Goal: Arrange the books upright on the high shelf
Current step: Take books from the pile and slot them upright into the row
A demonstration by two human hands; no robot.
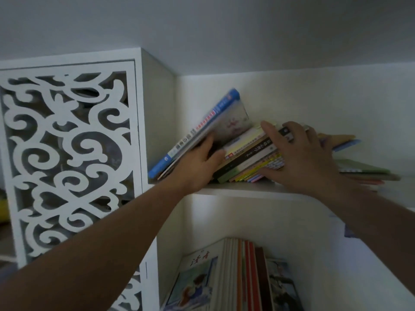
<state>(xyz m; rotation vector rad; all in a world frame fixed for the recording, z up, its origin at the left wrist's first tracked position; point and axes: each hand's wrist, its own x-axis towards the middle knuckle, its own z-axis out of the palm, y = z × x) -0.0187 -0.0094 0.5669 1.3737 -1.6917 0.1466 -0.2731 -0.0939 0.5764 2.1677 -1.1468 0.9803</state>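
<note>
Both my arms reach up from the bottom of the view to the high shelf (235,189). My left hand (197,167) is under the blue book (197,133), which tilts up and leans toward the wall on my left. My fingers go in between it and the next books, so I cannot tell how tightly they hold it. My right hand (298,158) lies flat with the fingers spread wide on the leaning books (251,158), pressing them from the right.

Those books are not upright yet. They slant over like a fallen row, right between my two hands. More books (359,169) lie flat past my right hand, further along the shelf.

What could go wrong? If I lift my right hand too soon, I think the leaning books may slide down flat again. If I push too hard, the bottom edges could slip off the front of the shelf and fall on me. The blue book could also tip back onto the others if my left hand lets go.

Some things I cannot see well. The blue book is blurry, so I cannot read it. My right hand hides the tops of a few books. The flat books are blurry too, and I cannot count them. Below my hands, the lower books (242,277) are cut off at the bottom.
</note>
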